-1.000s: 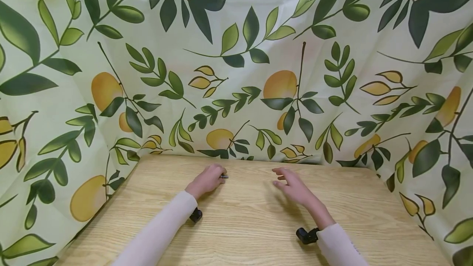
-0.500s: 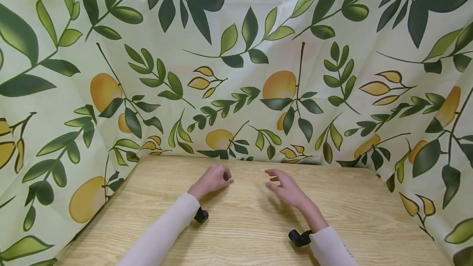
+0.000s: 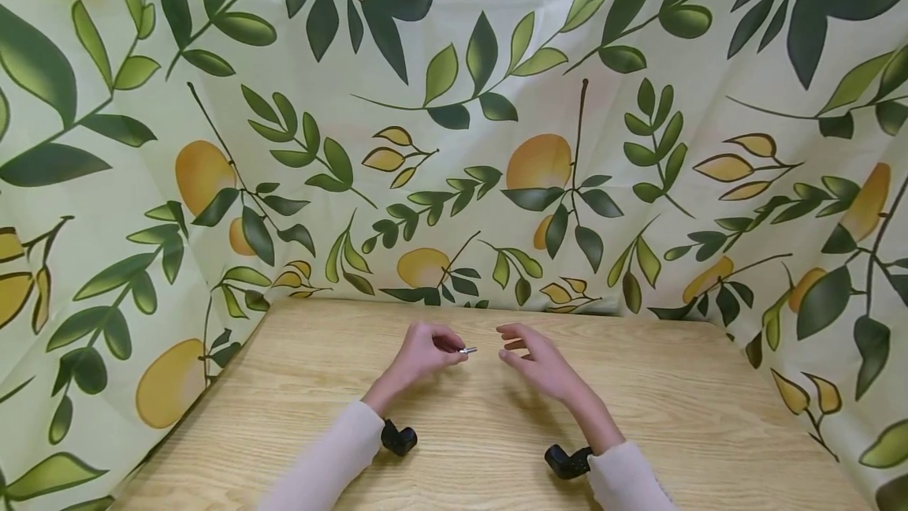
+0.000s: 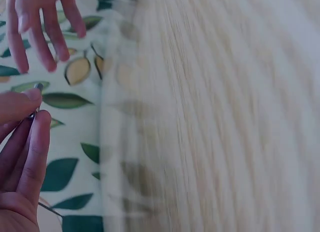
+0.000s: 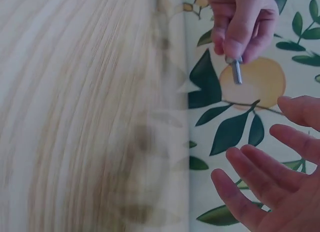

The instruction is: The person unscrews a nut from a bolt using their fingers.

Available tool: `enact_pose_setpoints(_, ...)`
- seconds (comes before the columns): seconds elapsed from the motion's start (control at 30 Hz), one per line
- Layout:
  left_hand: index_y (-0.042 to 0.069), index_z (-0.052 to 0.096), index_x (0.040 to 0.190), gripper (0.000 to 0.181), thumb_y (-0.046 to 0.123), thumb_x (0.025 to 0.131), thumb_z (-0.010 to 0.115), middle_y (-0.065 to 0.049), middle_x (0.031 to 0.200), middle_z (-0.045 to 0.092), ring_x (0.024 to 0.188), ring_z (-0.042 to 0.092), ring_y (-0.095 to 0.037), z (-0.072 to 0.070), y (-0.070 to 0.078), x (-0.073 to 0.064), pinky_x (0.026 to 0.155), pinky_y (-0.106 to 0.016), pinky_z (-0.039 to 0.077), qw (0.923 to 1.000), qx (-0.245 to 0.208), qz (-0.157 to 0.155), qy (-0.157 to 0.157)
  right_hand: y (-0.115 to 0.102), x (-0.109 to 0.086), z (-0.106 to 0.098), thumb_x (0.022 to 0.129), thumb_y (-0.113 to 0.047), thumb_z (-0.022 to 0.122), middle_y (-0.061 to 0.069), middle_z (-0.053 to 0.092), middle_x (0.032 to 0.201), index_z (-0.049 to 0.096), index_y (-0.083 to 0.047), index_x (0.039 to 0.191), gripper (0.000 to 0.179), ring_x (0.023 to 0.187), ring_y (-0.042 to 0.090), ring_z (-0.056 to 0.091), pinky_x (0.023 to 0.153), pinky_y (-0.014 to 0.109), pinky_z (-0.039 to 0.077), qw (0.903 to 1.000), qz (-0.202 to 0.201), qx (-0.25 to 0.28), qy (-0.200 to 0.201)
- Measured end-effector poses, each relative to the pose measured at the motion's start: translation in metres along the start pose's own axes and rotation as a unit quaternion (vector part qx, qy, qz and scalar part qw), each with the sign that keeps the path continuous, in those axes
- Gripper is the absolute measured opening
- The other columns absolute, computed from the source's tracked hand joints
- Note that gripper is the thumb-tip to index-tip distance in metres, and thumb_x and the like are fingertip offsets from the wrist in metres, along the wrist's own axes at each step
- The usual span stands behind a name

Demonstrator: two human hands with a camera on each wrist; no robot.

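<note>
Between thumb and fingers, my left hand (image 3: 428, 351) pinches a small silver metal piece (image 3: 470, 350) above the table. In the right wrist view its straight, narrow shaft (image 5: 237, 73) sticks out past the fingertips; the rest is hidden in the grip, so its exact kind cannot be told. My right hand (image 3: 541, 363) hovers just to the right with fingers spread and slightly bent, apart from the metal piece and holding nothing. The left wrist view shows only the tip of the metal piece (image 4: 38, 86) at the thumb.
The wooden table (image 3: 489, 432) lies beneath both hands. A cloth curtain (image 3: 454, 156) printed with leaves and orange fruit rises behind the table and along its sides. Black wrist cameras are strapped below each hand, such as the left one (image 3: 399, 438).
My left hand has moved right with the metal piece, whose shaft now shows more. My right hand has shifted left, and the gap between the hands is smaller.
</note>
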State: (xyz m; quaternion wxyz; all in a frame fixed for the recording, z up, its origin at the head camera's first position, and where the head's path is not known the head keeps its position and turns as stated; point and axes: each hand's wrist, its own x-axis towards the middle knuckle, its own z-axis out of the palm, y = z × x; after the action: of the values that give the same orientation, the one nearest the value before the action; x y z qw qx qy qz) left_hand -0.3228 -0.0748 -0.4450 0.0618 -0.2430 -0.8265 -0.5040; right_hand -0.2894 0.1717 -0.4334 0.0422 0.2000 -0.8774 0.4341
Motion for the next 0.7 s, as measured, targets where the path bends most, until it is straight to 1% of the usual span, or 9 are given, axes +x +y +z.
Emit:
enact_pose_setpoints(0.1,0.002,0.081,0.091,0.01,0.004,0.082,0.085,-0.011,0.089,0.08,0.073,0.073,-0.008,0.005,0.006,-0.005,0.067,-0.018,0.061,0.9993,-0.036,-0.004,0.005,-0.004,-0.001,0.001,0.102,-0.018,0.064,0.017,0.065,0.136,0.057,-0.01,0.142,0.041,0.122,0.034,0.067,0.101,0.051,0.058,0.9999,-0.006,0.009,-0.009)
enact_pose_setpoints(0.2,0.003,0.081,0.094,0.01,0.005,0.085,0.083,-0.012,0.093,0.08,0.077,0.075,-0.009,0.009,0.012,-0.009,0.07,-0.019,0.063,0.9983,-0.058,-0.005,0.011,-0.01,-0.002,0.002,0.103,-0.02,0.062,0.017,0.066,0.135,0.056,-0.01,0.143,0.041,0.121,0.034,0.067,0.1,0.051,0.058,0.9996,-0.015,0.016,-0.02)
enact_pose_setpoints(0.27,0.004,0.082,0.093,0.009,0.004,0.085,0.083,-0.013,0.093,0.079,0.077,0.075,-0.009,0.011,0.014,-0.012,0.07,-0.019,0.063,0.9975,-0.068,0.003,0.016,-0.014,-0.003,0.002,0.104,-0.022,0.062,0.017,0.066,0.134,0.057,-0.01,0.142,0.041,0.12,0.033,0.068,0.099,0.05,0.059,0.9993,-0.022,0.018,-0.026)
enact_pose_setpoints(0.37,0.003,0.081,0.094,0.01,0.002,0.084,0.083,-0.014,0.094,0.079,0.079,0.076,-0.01,0.013,0.019,-0.016,0.071,-0.02,0.064,0.996,-0.086,0.013,0.022,-0.018,-0.004,0.002,0.104,-0.027,0.063,0.016,0.068,0.132,0.06,-0.008,0.14,0.041,0.117,0.031,0.068,0.095,0.044,0.06,0.999,-0.022,0.018,-0.033)
enact_pose_setpoints(0.47,0.002,0.081,0.093,0.01,0.0,0.084,0.082,-0.016,0.093,0.079,0.079,0.076,-0.012,0.015,0.023,-0.02,0.072,-0.022,0.064,0.9937,-0.107,0.021,0.024,-0.02,-0.003,0.001,0.104,-0.031,0.062,0.016,0.073,0.121,0.067,-0.006,0.13,0.037,0.108,0.029,0.07,0.088,0.035,0.06,0.9985,-0.019,0.025,-0.044)
enact_pose_setpoints(0.53,0.002,0.081,0.093,0.01,-0.001,0.083,0.083,-0.017,0.093,0.078,0.079,0.076,-0.013,0.016,0.026,-0.022,0.073,-0.023,0.065,0.9922,-0.12,0.027,0.025,-0.02,-0.003,0.001,0.104,-0.031,0.061,0.018,0.075,0.112,0.072,-0.004,0.121,0.034,0.1,0.03,0.071,0.083,0.032,0.061,0.9971,-0.019,0.042,-0.061)
enact_pose_setpoints(0.57,0.002,0.081,0.092,0.01,0.0,0.083,0.083,-0.017,0.092,0.078,0.079,0.076,-0.013,0.016,0.027,-0.023,0.073,-0.024,0.065,0.9918,-0.122,0.03,0.025,-0.02,-0.002,0.0,0.105,-0.031,0.061,0.02,0.075,0.107,0.074,-0.004,0.116,0.032,0.096,0.03,0.072,0.081,0.032,0.061,0.9959,-0.019,0.053,-0.071)
enact_pose_setpoints(0.63,0.003,0.081,0.092,0.01,0.001,0.083,0.083,-0.016,0.092,0.078,0.079,0.075,-0.012,0.017,0.029,-0.025,0.074,-0.026,0.065,0.9912,-0.125,0.039,0.021,-0.019,-0.002,0.0,0.105,-0.028,0.06,0.023,0.075,0.1,0.075,-0.002,0.109,0.03,0.09,0.03,0.073,0.079,0.035,0.063,0.9925,-0.02,0.076,-0.093)
enact_pose_setpoints(0.7,0.004,0.081,0.092,0.009,0.002,0.083,0.084,-0.014,0.091,0.078,0.079,0.075,-0.01,0.018,0.031,-0.026,0.074,-0.027,0.065,0.9911,-0.123,0.05,0.017,-0.019,-0.002,0.0,0.106,-0.025,0.059,0.025,0.074,0.097,0.075,0.0,0.104,0.029,0.086,0.027,0.073,0.078,0.037,0.064,0.9895,-0.021,0.094,-0.108)
